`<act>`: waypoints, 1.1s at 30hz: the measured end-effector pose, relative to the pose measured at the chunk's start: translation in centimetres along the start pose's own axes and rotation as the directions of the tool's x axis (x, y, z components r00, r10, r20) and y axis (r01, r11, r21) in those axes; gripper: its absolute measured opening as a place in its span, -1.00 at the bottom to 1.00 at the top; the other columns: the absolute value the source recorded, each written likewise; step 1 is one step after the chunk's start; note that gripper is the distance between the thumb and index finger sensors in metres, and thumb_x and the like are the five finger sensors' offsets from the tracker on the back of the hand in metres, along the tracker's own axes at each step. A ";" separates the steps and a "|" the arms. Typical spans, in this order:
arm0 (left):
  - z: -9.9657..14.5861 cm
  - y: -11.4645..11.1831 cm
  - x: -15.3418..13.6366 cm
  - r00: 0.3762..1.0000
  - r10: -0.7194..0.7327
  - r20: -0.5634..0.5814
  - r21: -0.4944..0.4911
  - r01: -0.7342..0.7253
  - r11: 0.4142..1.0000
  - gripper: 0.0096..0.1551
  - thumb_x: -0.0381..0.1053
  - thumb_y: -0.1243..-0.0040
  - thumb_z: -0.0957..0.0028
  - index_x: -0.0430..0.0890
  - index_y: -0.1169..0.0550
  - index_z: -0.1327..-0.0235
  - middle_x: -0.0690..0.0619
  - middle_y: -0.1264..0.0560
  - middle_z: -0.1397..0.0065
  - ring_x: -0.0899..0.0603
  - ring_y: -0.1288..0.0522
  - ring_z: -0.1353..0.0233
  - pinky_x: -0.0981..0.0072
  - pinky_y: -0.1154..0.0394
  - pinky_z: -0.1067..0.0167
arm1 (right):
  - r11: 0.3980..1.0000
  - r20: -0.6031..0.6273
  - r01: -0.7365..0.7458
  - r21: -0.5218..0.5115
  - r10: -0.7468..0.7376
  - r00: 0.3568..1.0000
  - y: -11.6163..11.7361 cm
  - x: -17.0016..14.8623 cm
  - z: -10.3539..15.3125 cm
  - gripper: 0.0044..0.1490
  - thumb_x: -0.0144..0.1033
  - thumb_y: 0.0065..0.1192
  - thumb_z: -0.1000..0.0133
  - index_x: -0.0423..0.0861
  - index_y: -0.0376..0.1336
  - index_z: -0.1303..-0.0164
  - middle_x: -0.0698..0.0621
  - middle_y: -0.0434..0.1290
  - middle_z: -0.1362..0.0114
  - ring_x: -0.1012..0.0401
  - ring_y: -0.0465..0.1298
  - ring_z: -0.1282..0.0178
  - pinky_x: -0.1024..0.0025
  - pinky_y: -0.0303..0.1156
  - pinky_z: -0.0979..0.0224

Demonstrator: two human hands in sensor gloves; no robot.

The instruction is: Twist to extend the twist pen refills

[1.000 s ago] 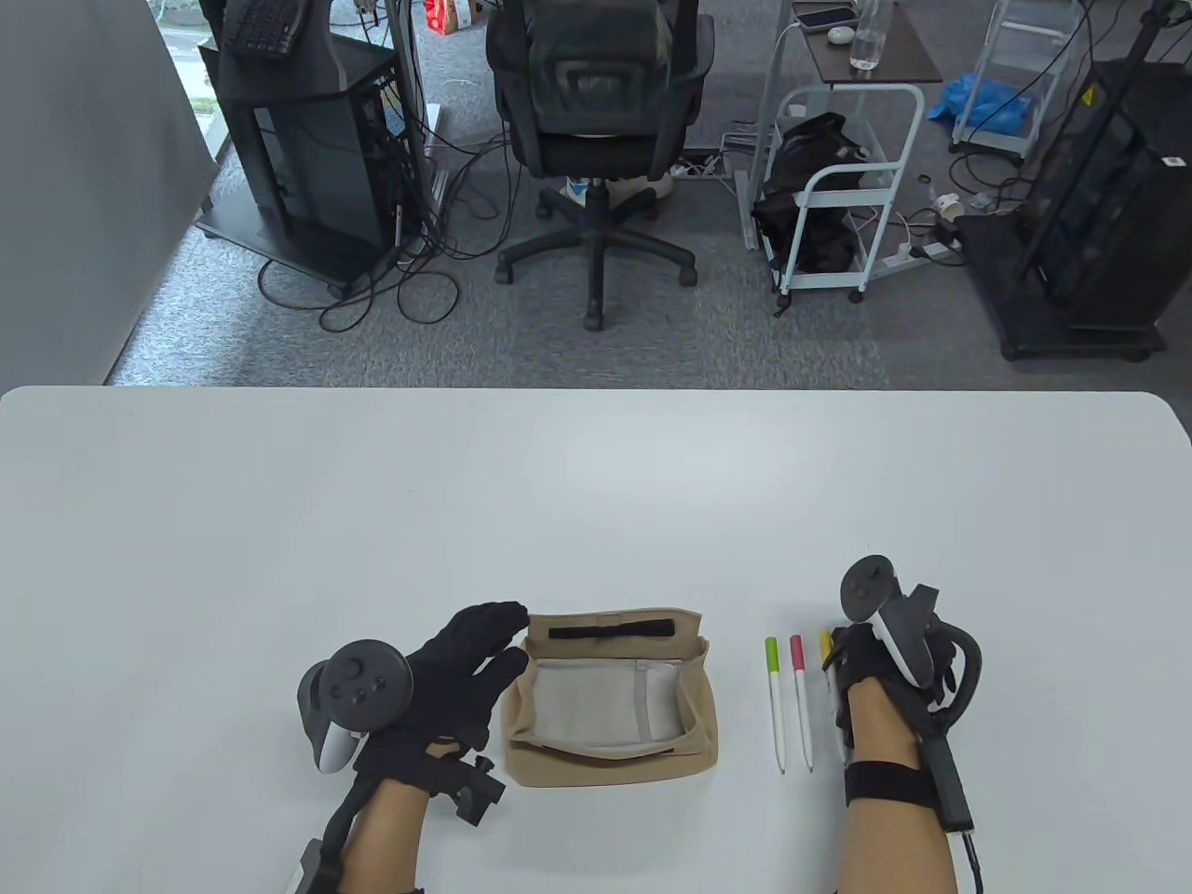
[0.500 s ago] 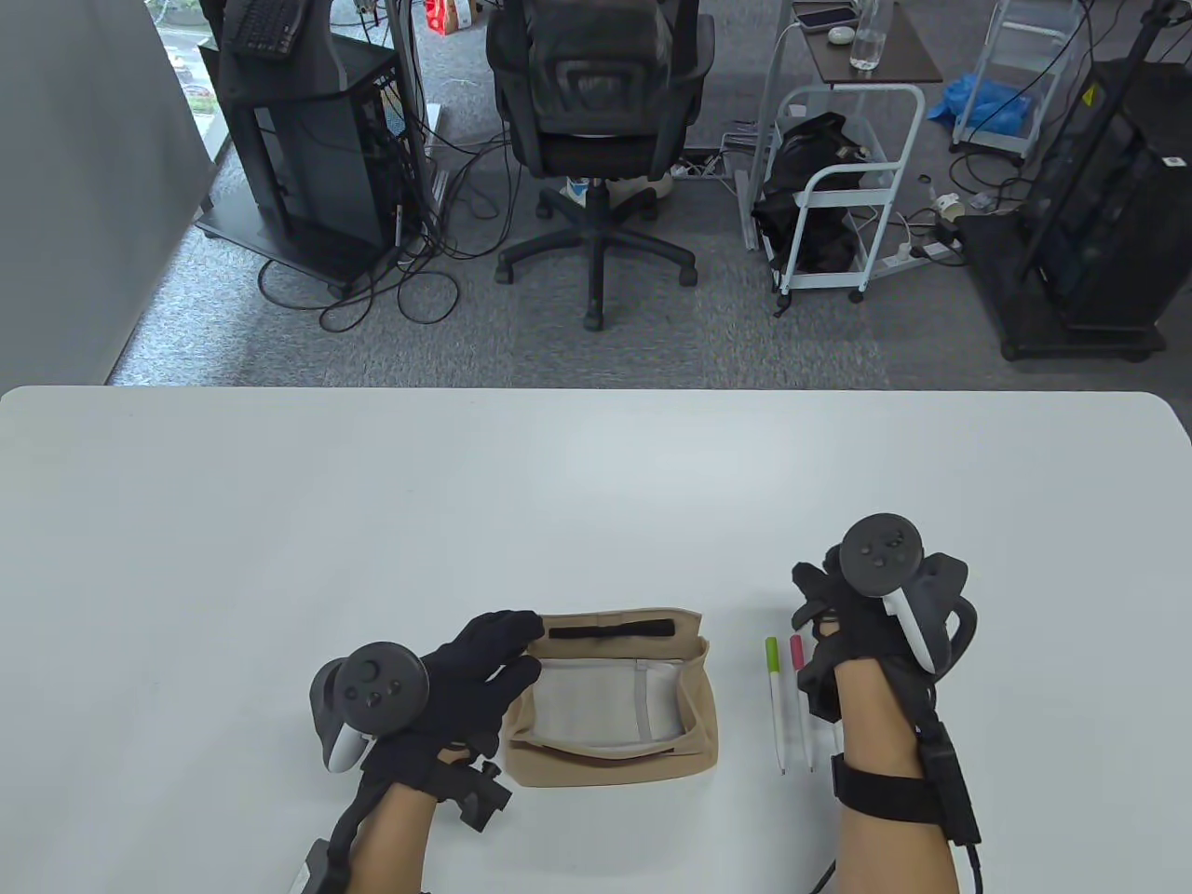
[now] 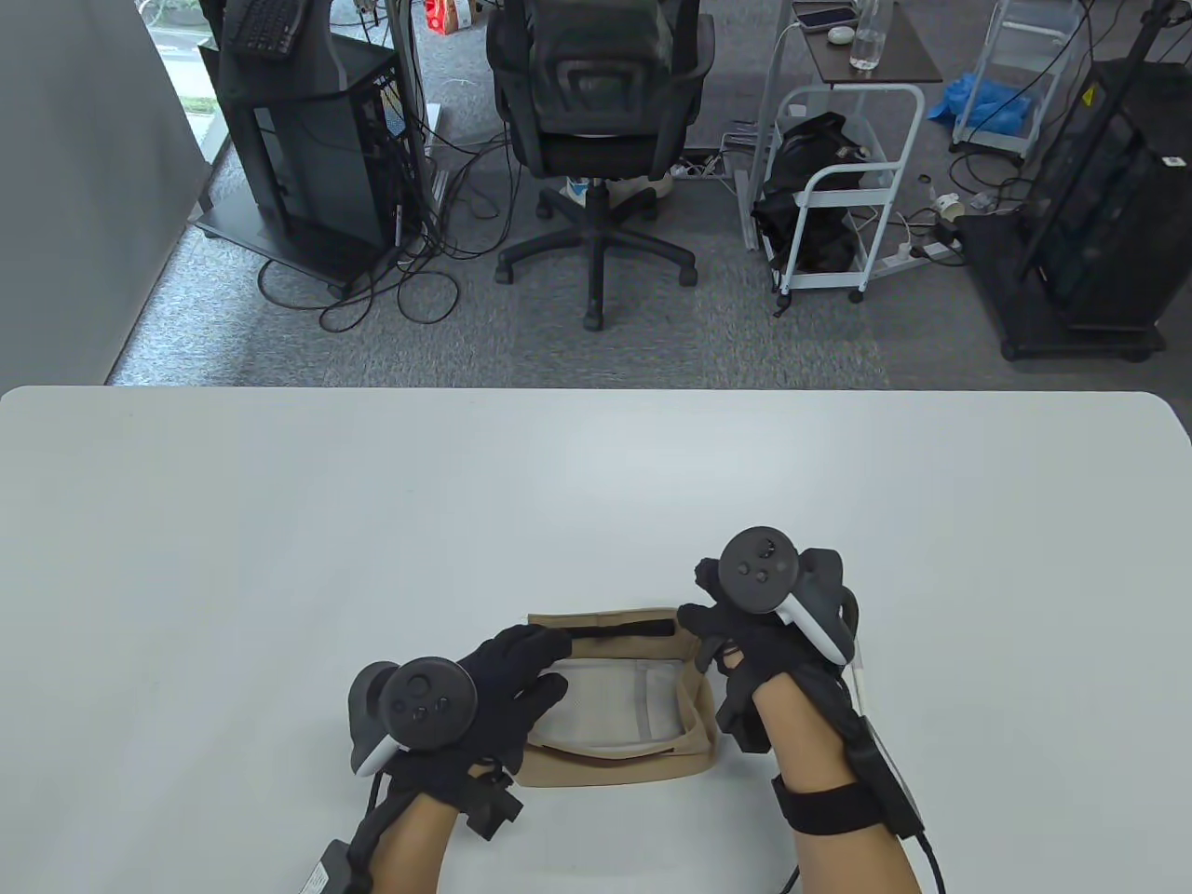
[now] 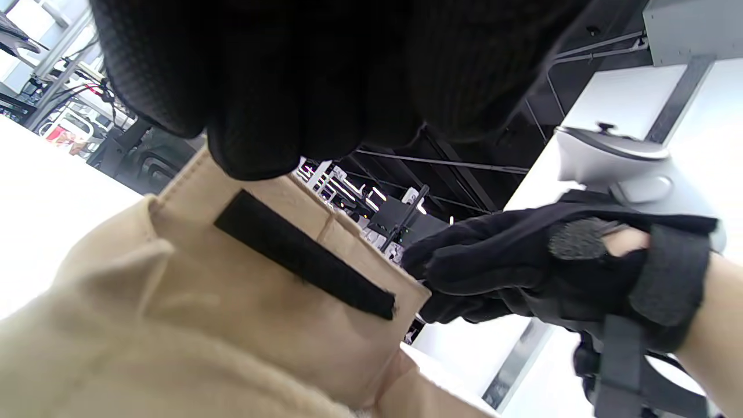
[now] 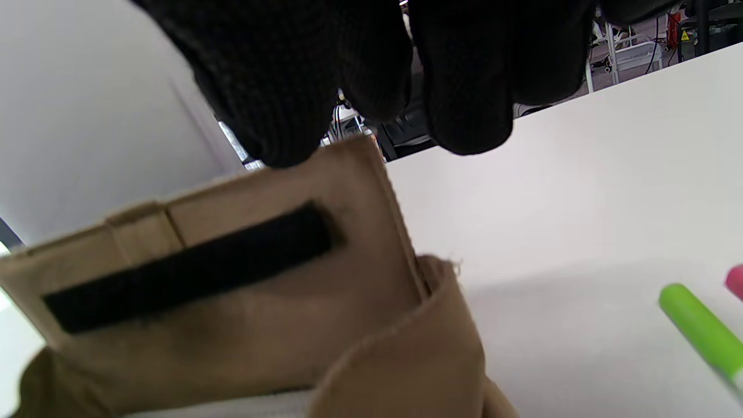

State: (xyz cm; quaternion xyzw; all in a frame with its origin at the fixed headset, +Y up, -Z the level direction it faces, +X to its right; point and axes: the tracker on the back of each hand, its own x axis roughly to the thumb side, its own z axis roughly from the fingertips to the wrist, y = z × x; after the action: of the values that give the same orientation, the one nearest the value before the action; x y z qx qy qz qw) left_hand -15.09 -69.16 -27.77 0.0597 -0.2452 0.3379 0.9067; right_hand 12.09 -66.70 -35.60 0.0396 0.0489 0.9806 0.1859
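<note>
A tan fabric pouch lies open near the table's front edge, with a grey lining and a black velcro strip on its raised flap. My left hand rests open on the pouch's left far edge; its fingers lie over the flap. My right hand is at the flap's right far corner, empty, fingertips just above the flap's edge. The green-capped pen and the tip of the pink-capped pen lie on the table right of the pouch. In the table view my right arm hides the pens.
The white table stretches far and to both sides of the pouch. Beyond its far edge stand an office chair, a white cart and equipment racks on the floor.
My right hand left the pens and moved left to the pouch's right far corner. My left hand slid right, further onto the pouch's left edge.
</note>
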 end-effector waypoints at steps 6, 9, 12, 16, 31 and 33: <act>-1.2 -2.3 1.6 0.999 0.030 0.028 -0.072 -0.028 0.997 -0.39 0.00 -0.38 0.05 -0.20 -0.61 -0.26 -0.25 -0.55 -0.35 -0.34 -0.68 -0.24 -0.19 -0.57 -0.15 | 1.000 0.017 -0.030 0.005 0.030 0.999 1.7 0.2 -0.6 -0.40 -0.29 0.51 -0.02 -0.28 0.47 -0.22 -0.34 0.60 -0.22 -0.30 0.42 -0.32 -0.43 0.22 -0.37; -2.6 -3.9 2.6 0.993 -0.114 0.031 -0.137 0.117 0.984 -0.49 -0.05 -0.41 0.08 -0.18 -0.69 -0.14 -0.22 -0.65 -0.24 -0.29 -0.77 -0.13 -0.11 -0.67 -0.05 | 0.999 0.021 -0.039 -0.004 0.039 0.999 1.9 0.2 -0.6 -0.43 -0.30 0.51 -0.02 -0.28 0.49 -0.19 -0.32 0.61 -0.21 -0.29 0.43 -0.31 -0.42 0.23 -0.37; -3.7 -5.7 3.1 0.967 -0.253 0.009 -0.222 0.248 0.943 -0.53 -0.07 -0.46 0.12 -0.18 -0.75 -0.05 -0.22 -0.71 -0.15 -0.27 -0.83 -0.03 -0.05 -0.74 0.06 | 0.999 0.023 -0.043 -0.008 0.043 0.999 1.9 0.3 -0.6 -0.44 -0.31 0.50 -0.02 -0.28 0.49 -0.17 -0.32 0.62 -0.20 -0.28 0.44 -0.31 -0.42 0.24 -0.37; -4.6 -8.4 2.6 0.910 -0.415 -0.019 -0.365 0.380 0.850 -0.53 -0.08 -0.49 0.14 -0.16 -0.76 -0.04 -0.20 -0.72 -0.14 -0.25 -0.84 -0.01 -0.01 -0.76 0.08 | 0.999 0.023 -0.037 -0.005 0.037 0.999 1.9 0.3 -0.6 -0.44 -0.31 0.51 -0.02 -0.28 0.49 -0.17 -0.32 0.62 -0.20 -0.29 0.44 -0.31 -0.42 0.23 -0.37; -4.2 -11.7 2.4 0.835 -0.550 -0.020 -0.622 0.421 0.660 -0.19 0.07 -0.58 0.27 -0.17 -0.60 -0.29 -0.22 -0.54 -0.38 -0.31 -0.64 -0.25 -0.16 -0.56 -0.19 | 0.999 0.018 -0.051 -0.007 0.051 0.999 2.0 0.3 -0.6 -0.44 -0.29 0.51 -0.02 -0.27 0.49 -0.17 -0.33 0.62 -0.20 -0.29 0.44 -0.31 -0.42 0.23 -0.37; -4.1 -11.9 2.5 0.828 -0.561 -0.014 -0.625 0.431 0.651 -0.17 0.08 -0.57 0.28 -0.17 -0.58 -0.30 -0.24 -0.52 -0.39 -0.31 -0.63 -0.26 -0.16 -0.55 -0.20 | 0.999 0.017 -0.052 -0.008 0.052 0.998 2.0 0.3 -0.6 -0.44 -0.28 0.51 -0.02 -0.27 0.49 -0.17 -0.33 0.61 -0.20 -0.29 0.44 -0.31 -0.42 0.23 -0.37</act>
State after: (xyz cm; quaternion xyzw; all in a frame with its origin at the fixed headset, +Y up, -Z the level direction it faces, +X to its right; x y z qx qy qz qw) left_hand -4.17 -75.67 -29.49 -0.1993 -0.2176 -0.0153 0.9554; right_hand 11.03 -68.52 -35.97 0.0487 0.0425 0.9848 0.1610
